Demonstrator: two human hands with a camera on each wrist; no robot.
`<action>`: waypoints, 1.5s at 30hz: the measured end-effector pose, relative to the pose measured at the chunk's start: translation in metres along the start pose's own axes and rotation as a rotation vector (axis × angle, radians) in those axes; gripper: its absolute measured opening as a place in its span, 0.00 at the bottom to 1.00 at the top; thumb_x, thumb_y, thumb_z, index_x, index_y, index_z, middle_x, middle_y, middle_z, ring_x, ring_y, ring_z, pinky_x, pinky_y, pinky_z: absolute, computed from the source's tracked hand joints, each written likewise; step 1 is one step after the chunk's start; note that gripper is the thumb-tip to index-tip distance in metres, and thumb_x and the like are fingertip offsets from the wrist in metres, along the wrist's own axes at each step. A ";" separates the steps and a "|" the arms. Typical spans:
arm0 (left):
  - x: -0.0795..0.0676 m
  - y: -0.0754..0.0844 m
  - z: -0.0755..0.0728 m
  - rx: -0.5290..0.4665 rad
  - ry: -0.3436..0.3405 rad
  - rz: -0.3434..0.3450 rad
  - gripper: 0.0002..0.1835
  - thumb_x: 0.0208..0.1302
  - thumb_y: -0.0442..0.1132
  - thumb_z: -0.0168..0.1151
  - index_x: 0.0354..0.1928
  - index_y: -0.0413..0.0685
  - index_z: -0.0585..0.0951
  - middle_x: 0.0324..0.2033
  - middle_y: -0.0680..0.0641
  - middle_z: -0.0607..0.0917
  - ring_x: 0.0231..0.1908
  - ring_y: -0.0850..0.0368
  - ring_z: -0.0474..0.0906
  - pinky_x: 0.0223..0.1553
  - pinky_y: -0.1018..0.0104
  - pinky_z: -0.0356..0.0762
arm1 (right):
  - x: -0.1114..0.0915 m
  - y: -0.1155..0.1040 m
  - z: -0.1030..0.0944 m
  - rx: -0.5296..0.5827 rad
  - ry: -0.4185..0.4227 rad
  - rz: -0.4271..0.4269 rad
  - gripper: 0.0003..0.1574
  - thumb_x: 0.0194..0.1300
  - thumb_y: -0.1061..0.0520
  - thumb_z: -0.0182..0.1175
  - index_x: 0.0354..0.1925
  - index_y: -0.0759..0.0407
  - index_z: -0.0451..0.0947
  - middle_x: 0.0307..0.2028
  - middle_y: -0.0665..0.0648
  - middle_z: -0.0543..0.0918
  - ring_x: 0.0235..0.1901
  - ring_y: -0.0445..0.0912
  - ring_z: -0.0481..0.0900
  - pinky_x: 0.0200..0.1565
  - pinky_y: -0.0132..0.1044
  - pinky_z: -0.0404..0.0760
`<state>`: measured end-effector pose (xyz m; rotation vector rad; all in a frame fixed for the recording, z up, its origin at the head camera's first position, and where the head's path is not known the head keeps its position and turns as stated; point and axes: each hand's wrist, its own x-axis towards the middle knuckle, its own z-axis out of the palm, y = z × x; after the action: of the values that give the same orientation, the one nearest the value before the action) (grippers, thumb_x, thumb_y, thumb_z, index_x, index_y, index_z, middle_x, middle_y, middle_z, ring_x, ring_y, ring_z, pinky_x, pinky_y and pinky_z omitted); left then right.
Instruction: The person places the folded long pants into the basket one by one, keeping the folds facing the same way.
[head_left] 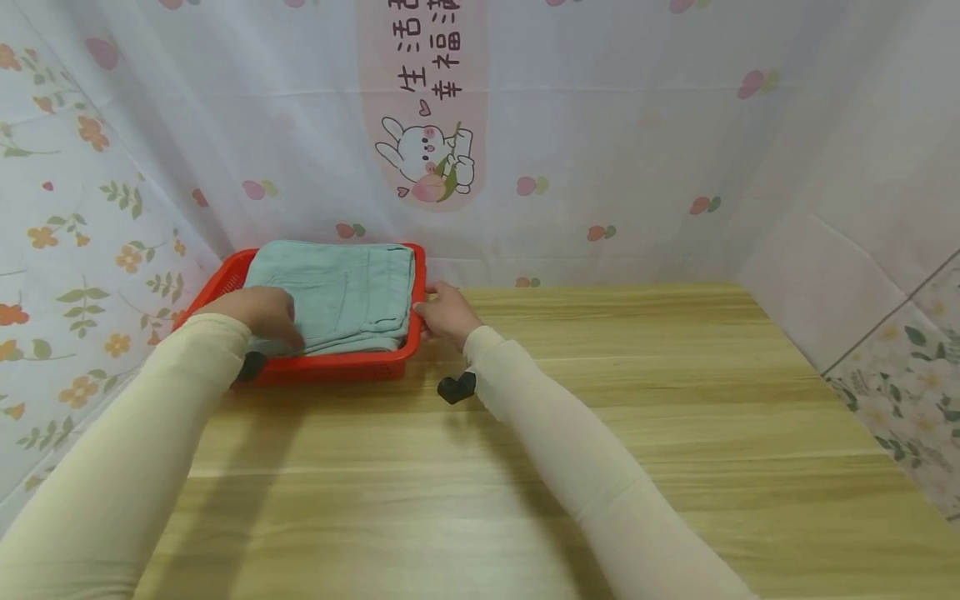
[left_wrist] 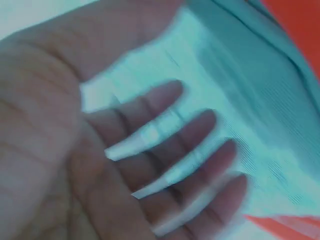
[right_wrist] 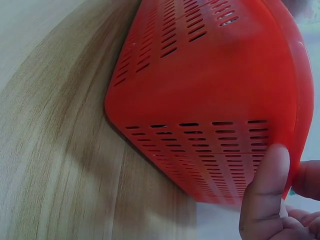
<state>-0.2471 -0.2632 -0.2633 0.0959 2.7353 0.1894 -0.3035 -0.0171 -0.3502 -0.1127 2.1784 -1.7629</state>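
Observation:
A red plastic basket (head_left: 360,362) with slotted walls stands on the wooden table at the left, against the back curtain. Folded light blue denim trousers (head_left: 322,287) lie inside it, a pocket seam showing on top. My left hand (head_left: 262,312) hovers over the left front part of the denim, its fingers (left_wrist: 200,125) spread and loosely bent, with nothing held. At the basket's right side my right hand (head_left: 447,314) pinches the rim (right_wrist: 300,100), one digit pressed along the outer wall and another at the rim's edge.
The wooden table (head_left: 600,417) extends to the right and toward me. A white curtain (head_left: 600,150) with fruit prints and a rabbit picture hangs behind it. Floral cloth (head_left: 82,250) borders the left. A dark wrist-camera part (head_left: 457,387) sits below my right wrist.

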 end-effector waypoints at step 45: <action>0.078 0.115 -0.005 0.280 0.075 0.036 0.60 0.34 0.50 0.76 0.70 0.48 0.52 0.65 0.35 0.54 0.61 0.37 0.48 0.53 0.39 0.64 | 0.001 0.007 -0.003 0.036 -0.045 -0.046 0.28 0.68 0.58 0.50 0.63 0.63 0.57 0.28 0.59 0.79 0.36 0.67 0.76 0.43 0.56 0.77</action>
<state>-0.3160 -0.1429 -0.2721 0.2192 2.8193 -0.1851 -0.3041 -0.0127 -0.3565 -0.1932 2.1279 -1.8051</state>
